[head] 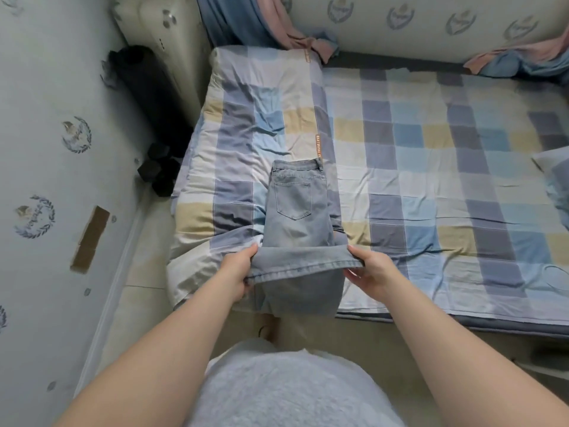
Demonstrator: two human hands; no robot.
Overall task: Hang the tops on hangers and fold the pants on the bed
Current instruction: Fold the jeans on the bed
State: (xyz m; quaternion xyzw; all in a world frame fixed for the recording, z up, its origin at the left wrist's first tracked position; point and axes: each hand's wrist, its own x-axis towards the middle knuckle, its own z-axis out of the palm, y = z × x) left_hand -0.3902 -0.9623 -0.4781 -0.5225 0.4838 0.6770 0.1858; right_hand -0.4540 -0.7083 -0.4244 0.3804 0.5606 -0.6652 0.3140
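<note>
Jeans (pixel 297 204) hem pinched between left hand (pixel 237 272), right hand (pixel 371 272).

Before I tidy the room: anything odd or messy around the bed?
A pink and blue cloth lies bunched at the far edge of the bed, and more at the far right. A brown patch marks the left wall. The jeans, held by both hands, lie straight.

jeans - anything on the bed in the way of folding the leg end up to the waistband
Nothing visible. Left hand and right hand hold the hem of the jeans; only bare denim lies between it and the waistband.
</note>
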